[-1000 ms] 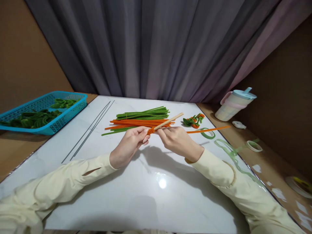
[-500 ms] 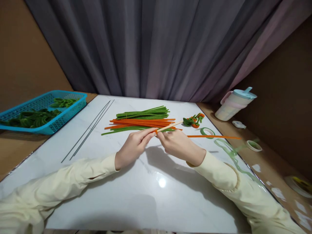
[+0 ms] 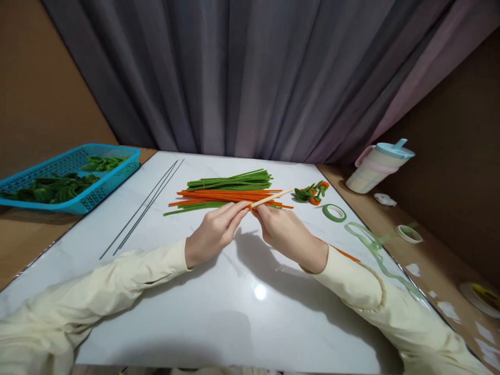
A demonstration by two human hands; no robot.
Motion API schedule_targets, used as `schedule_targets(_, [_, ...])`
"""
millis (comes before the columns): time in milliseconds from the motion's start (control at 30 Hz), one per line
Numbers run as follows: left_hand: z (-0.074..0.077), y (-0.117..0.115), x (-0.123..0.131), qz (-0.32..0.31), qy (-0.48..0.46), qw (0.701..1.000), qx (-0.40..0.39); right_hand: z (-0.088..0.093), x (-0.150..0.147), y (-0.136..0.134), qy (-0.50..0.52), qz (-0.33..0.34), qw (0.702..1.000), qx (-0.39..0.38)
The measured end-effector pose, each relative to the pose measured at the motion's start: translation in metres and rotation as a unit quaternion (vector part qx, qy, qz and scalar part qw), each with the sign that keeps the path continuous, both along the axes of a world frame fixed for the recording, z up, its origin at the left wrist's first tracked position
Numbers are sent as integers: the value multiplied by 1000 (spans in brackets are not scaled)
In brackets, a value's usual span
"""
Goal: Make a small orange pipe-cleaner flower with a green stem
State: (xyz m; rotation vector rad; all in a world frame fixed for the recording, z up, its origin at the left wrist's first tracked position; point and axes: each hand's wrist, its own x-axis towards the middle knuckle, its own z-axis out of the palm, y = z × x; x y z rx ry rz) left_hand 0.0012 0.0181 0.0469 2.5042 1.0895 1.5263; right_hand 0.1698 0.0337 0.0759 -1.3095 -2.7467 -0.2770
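At the middle of the table my left hand (image 3: 216, 229) is closed, its fingertips pinching the near end of a thin wooden stick (image 3: 277, 196) where a bit of orange pipe cleaner is wound. My right hand (image 3: 291, 234) is closed beside it, thumb and fingers at the same spot. From beneath the right hand the loose tail of the orange pipe cleaner (image 3: 339, 251) runs out to the right. The stick slants up and right over a pile of orange pipe cleaners (image 3: 219, 195). Green pipe cleaners (image 3: 230, 180) lie behind them. My fingers partly hide the wound part.
Orange and green pipe-cleaner pieces (image 3: 312, 192) lie to the right, near a roll of green tape (image 3: 334, 213) and a loose green strip (image 3: 377, 250). Thin dark wires (image 3: 146, 208) lie left. A blue basket (image 3: 111, 183) holds green leaf shapes. A tumbler (image 3: 375, 166) stands back right.
The loose orange tail has swung toward me, from beside the tape roll down to my right sleeve. The stick has tilted slightly steeper. Both hands stay together in nearly the same place.
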Motion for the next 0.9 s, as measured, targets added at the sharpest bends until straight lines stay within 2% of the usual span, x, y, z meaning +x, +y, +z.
schedule_targets(300, [1, 0, -2, 9, 9, 999, 30, 1, 0, -2, -3, -10, 1000, 14])
schedule_targets(400, [-1, 2, -4, 22, 36, 998, 36, 2, 0, -6, -50, 32, 997, 43])
schedule_targets(533, [-5, 3, -7, 32, 115, 992, 45, 0, 0, -9, -84, 83, 985, 129])
schedule_targets(700, [-5, -1, -6, 23, 205, 978, -8, -1, 3, -8, -121, 152, 964, 179])
schedule_targets(900, [7, -7, -6, -3, 265, 959, -98, 4, 9, -13, -117, 170, 962, 177])
